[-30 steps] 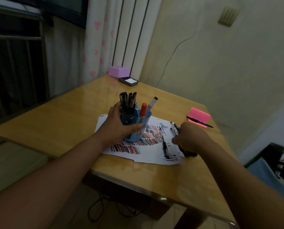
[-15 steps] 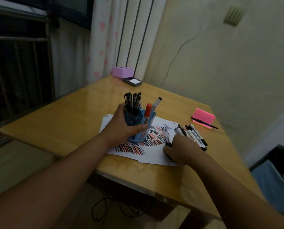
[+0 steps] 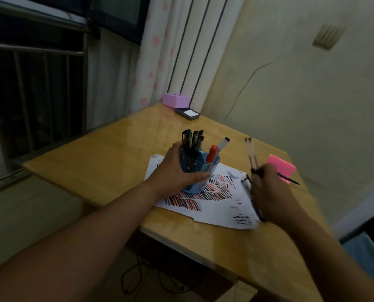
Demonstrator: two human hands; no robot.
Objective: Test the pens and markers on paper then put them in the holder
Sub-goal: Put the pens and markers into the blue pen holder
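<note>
Clear-barrelled pens (image 3: 250, 152) now stand up out of the right hand (image 3: 271, 190). Half a second ago that hand lay low on the paper (image 3: 216, 205), gathering them. It has since risen off the sheet, and the pens' ends point to 12 o'clock. Its fingers (image 3: 263, 173) are curled tight round the lower barrels, but blur hides how many pens the bunch holds.

The left hand (image 3: 177, 171) has not shifted. It grips the blue holder (image 3: 200, 159), which stands on the paper with black pens (image 3: 191, 140) and a red marker (image 3: 211, 158) already in it. The holder is at 9 o'clock from the raised bunch, near but apart.

The scribbling looks finished for these pens, so the next step is probably to carry them across and drop them in. Another pen (image 3: 289, 180) lies on the pink pad (image 3: 283, 166) at 3 o'clock from the right hand.
</note>
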